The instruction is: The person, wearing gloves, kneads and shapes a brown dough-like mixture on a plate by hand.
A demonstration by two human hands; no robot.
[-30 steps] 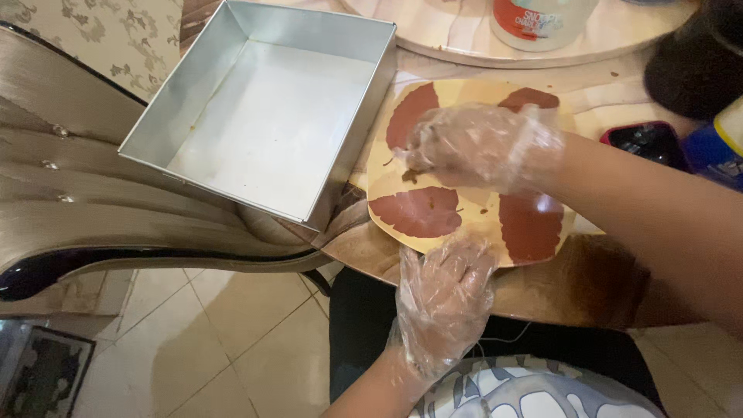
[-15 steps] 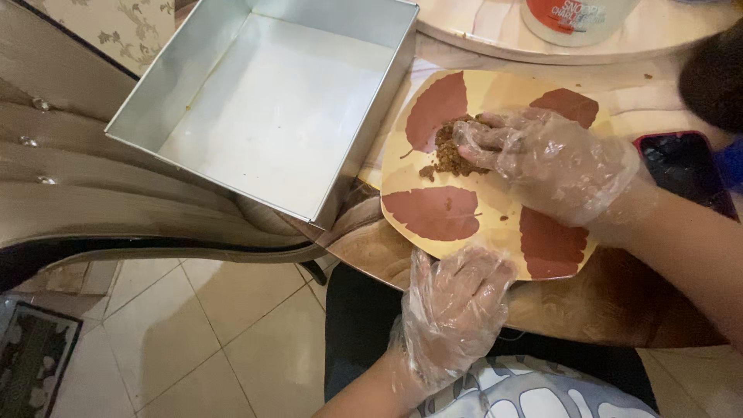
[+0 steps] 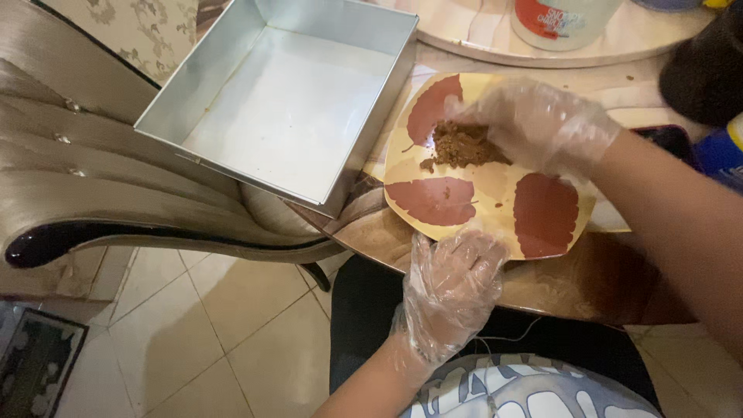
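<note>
Crumbs (image 3: 463, 145) under right hand (image 3: 542, 124)

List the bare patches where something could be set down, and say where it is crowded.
The floor of the square metal pan is bare inside its four walls. On the yellow plate, the near half, between the brown crumbs and the left hand, is free. The far half is crowded by the right hand on the crumbs.
</note>
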